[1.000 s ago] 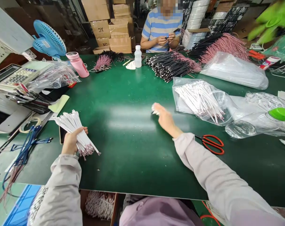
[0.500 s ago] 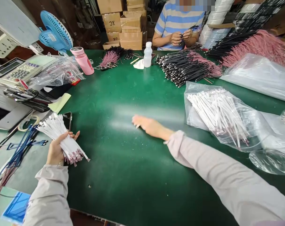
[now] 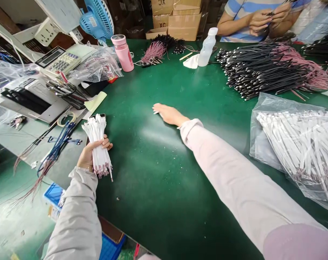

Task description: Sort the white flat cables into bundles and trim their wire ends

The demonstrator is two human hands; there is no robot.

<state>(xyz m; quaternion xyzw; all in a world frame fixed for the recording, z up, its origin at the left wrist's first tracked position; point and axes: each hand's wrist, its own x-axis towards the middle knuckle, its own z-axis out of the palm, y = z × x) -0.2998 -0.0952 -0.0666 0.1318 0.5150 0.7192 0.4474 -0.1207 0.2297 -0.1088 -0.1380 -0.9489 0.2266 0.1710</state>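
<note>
The left hand [image 3: 95, 150] is closed around a bundle of white flat strips with pinkish wire ends [image 3: 95, 130], near the left part of the near edge of the green table [image 3: 153, 173]. The strips stand fanned at the top, with the pinkish ends pointing toward the near edge. A dark phone [image 3: 103, 116] shows partly behind the bundle.

The right hand [image 3: 167, 113] is palm down at the middle of the table, its fingers stretched out together toward the left. A small white bit shows by its fingertips; whether the fingers grip it, I cannot tell. Small pale specks dot the tabletop between the hands and the near edge.

Toward the right edge lies a clear plastic bag [image 3: 263, 144] containing more white flat strips [image 3: 301, 141]. Beyond it, toward the far right corner, is a large pile of black cables with pink wires [image 3: 261, 68]. Along the far edge stand a translucent white bottle [image 3: 207, 48] and a pink bottle [image 3: 123, 54], the latter farther left, just beside a plastic bag of wires [image 3: 99, 65].
</note>
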